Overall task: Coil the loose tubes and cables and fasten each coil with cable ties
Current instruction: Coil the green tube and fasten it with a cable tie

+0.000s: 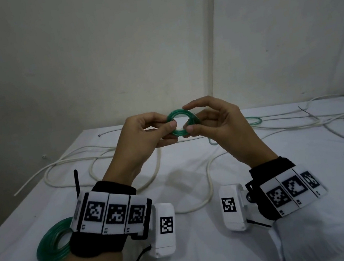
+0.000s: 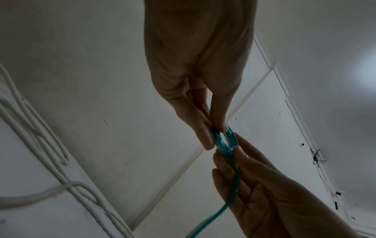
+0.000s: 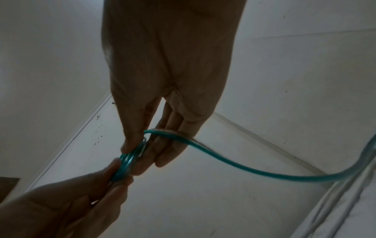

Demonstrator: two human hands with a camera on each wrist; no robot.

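Green tube coil held above table's far middle. Left hand pinches coil's left side, right hand pinches right side. Loose tail trails toward far-right edge, length probably short. Keep turns flat, feed tail without twist.

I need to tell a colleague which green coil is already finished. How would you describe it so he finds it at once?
Start at the white table and go to its near left edge. There, partly hidden behind the left wrist, lies a wound green tube coil, flat and untouched. The other green coil is smaller, held in the air between both hands, with loose tube trailing from it.
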